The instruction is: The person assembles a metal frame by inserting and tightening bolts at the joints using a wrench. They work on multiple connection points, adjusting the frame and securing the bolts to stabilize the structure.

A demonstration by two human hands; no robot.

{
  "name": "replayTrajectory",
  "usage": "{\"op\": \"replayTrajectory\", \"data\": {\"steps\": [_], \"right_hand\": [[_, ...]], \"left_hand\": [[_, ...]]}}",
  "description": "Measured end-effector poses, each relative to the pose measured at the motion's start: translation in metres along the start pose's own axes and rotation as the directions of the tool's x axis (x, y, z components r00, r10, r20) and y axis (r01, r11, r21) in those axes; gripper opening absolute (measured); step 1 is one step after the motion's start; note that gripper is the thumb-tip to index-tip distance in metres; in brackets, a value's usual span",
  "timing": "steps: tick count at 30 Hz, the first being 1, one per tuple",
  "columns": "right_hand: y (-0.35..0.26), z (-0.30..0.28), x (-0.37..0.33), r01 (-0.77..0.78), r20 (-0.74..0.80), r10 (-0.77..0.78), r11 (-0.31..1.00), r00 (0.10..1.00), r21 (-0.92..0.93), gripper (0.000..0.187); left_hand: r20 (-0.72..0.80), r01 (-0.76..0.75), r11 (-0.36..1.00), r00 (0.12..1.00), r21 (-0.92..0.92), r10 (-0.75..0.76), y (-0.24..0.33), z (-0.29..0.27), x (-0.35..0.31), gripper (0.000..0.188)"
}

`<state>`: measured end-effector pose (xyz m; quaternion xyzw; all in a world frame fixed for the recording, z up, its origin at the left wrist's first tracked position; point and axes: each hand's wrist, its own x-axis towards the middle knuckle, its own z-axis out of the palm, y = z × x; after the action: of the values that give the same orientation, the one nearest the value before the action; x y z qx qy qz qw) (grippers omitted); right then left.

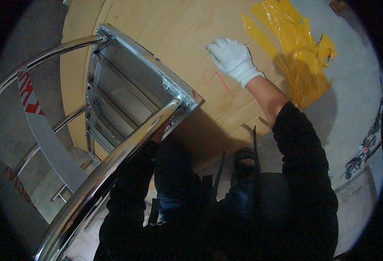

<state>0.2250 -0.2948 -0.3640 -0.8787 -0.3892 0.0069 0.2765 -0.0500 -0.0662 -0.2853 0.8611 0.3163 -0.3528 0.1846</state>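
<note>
A shiny metal frame with curved tubes [109, 174] and a boxy panel end [130, 78] stands on a cardboard sheet [182, 39] to my left. My left hand [160, 134] is at the near corner of the frame, behind the thick tube. Its fingers are mostly hidden, so their grip cannot be made out. In a white glove, my right hand [231, 58] is over the cardboard, apart from the frame. Its fingers are curled in, and whatever they may hold is out of sight. Red handwriting [217, 80] marks the cardboard beside it.
Crumpled yellow tape [302, 56] lies across the cardboard's right edge. A grey strip with red print [48, 135] hangs across the tubes on the left. Dark plastic scraps [361, 154] are on the floor at the far right. My foot [245, 163] is at the cardboard's near edge.
</note>
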Motion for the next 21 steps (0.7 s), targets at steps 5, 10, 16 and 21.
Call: {"op": "replayTrajectory", "data": {"steps": [5, 10, 16, 21], "right_hand": [[0.0011, -0.0005, -0.0010, 0.002, -0.009, -0.002, 1.000, 1.000, -0.003, 0.013], [0.0007, -0.0002, -0.0012, -0.001, 0.009, 0.001, 1.000, 1.000, -0.010, 0.013], [-0.0002, -0.0004, -0.0002, -0.001, 0.004, 0.001, 1.000, 1.000, -0.006, 0.014], [0.0025, -0.0001, -0.0022, -0.012, 0.025, 0.013, 1.000, 1.000, -0.024, 0.014]], "left_hand": [[0.006, -0.008, 1.000, 1.000, 0.019, 0.008, -0.0008, 0.0011, 0.0027, 0.048], [0.008, -0.012, 0.999, 1.000, 0.035, 0.011, -0.0012, 0.0010, 0.0024, 0.047], [0.004, -0.011, 0.998, 1.000, 0.054, 0.011, -0.0006, -0.0017, 0.0013, 0.046], [0.016, -0.037, 0.997, 0.999, 0.063, 0.036, 0.0012, -0.0004, 0.0092, 0.045]]}}
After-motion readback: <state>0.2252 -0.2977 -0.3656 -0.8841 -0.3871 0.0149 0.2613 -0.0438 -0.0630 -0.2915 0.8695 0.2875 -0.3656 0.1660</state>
